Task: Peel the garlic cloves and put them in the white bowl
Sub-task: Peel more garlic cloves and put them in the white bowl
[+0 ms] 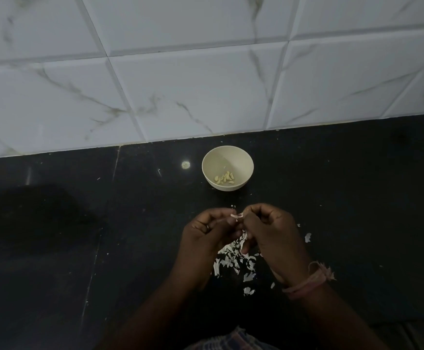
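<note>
Task partway: white bowl [227,168] holds approx a dozen peeled cloves [224,178], small, pale yellow, smooth. Just in front of bowl, left hand [206,233] & right hand [269,231] meet, fingers curled, pinching a garlic clove [236,216], skin partly off. Papery white skin flakes [233,261] litter the glossy black desk [79,248] below hands. No unpeeled stock visible.

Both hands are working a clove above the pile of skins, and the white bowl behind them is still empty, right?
Not quite. The head view shows the white bowl already holds several peeled cloves. The rest stands: the left hand and right hand pinch a garlic clove above the pile of skins.
</note>
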Motion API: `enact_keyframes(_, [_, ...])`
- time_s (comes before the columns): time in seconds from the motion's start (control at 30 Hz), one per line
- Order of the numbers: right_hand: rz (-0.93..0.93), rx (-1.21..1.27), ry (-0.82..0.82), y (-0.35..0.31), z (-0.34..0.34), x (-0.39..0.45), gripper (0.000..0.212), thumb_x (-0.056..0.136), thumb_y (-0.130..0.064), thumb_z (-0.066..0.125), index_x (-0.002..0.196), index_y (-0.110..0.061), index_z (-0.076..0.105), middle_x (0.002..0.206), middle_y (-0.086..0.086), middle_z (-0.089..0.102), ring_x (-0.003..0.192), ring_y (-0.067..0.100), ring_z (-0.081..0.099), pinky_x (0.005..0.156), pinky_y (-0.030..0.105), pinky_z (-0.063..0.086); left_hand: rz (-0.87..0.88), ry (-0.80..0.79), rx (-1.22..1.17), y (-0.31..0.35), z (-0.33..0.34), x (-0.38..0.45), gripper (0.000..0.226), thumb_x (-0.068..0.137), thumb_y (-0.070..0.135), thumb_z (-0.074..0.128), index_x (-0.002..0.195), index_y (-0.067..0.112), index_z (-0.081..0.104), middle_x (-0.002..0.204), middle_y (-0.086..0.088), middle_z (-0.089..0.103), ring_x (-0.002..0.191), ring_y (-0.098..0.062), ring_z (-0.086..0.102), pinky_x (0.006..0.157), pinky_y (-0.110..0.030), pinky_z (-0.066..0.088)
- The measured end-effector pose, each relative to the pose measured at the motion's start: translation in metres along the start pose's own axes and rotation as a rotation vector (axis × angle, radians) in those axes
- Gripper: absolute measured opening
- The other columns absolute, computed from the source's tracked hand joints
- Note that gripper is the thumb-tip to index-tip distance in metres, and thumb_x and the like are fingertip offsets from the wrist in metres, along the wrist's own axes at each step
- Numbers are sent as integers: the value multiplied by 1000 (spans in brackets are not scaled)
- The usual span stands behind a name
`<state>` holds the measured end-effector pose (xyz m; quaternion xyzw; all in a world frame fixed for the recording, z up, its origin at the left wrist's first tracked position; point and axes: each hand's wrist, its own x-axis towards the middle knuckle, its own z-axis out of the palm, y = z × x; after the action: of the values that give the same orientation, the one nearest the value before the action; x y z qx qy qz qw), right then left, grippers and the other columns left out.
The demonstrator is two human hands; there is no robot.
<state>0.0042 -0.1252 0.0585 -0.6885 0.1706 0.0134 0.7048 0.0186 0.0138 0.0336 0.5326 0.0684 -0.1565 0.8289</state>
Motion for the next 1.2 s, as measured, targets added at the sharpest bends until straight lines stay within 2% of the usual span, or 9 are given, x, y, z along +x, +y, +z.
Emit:
enact_keyframes(0.1, [27,70,11,1,-3,2,15,99,-8,59,87,-5,68,57,2,58,45,21,55,49,34,51,-113,-6,-245,-1,0,2,14,87,6,66,95,7,77,102,-21,73,87,-21,71,79,-28,61])
enact_keyframes(0.23, [-56,-76,52,4,-7,3,28,100,-14,48,75,-7,58,60,4,51,50,25,51,50,38,49,-193,-5,-372,1,1,0,14,86,6,64,96,5,74,102,-18,73,85,-19,72,75,-24,61])
enact_keyframes(0.33, [-125,-194,73,6,-6,3,38,105,-26,48,72,-8,53,63,13,51,53,33,53,48,30,48,-198,14,-377,2,1,0,13,85,6,64,92,6,75,97,-16,74,80,-17,72,71,-23,61])
enact_keyframes(0.4, [-167,-322,79,10,-6,5,34,100,-33,60,75,-11,60,64,7,60,57,25,63,54,29,50,-189,23,-364,1,1,0,13,83,6,65,90,6,76,95,-16,74,78,-17,72,69,-22,61])
enact_keyframes(0.5, [-194,-350,62,12,-5,5,9,89,-21,75,90,-25,67,85,-9,69,78,5,65,69,21,52,-171,19,-328,1,-2,-1,14,83,6,65,88,7,78,93,-17,74,76,-17,72,67,-22,60])
enact_keyframes(0.6, [-299,-364,71,11,-6,2,20,89,-12,73,100,-28,71,99,-13,68,94,5,66,82,25,55,-145,16,-298,2,-2,-1,15,81,5,66,86,8,79,90,-14,73,75,-16,71,67,-22,60])
enact_keyframes(0.83, [-534,-526,26,-4,-6,-3,8,90,-13,73,90,-21,74,90,-12,64,84,9,64,70,14,48,-81,15,-228,2,-2,1,16,78,1,67,85,6,80,87,-16,73,74,-17,68,67,-22,59])
enact_keyframes(1.03, [-541,-617,-18,0,-4,0,6,88,-17,73,88,-22,68,88,-12,59,81,9,61,67,15,47,-37,24,-125,0,-5,0,22,74,11,79,95,4,80,95,-25,72,87,-33,66,93,-50,50])
enact_keyframes(1.2, [-553,-636,-39,-2,-5,1,6,86,-17,72,85,-21,68,86,-11,60,78,10,61,65,17,48,28,23,-5,1,-8,-1,32,73,22,88,98,4,79,100,-29,72,94,-42,66,96,-61,48])
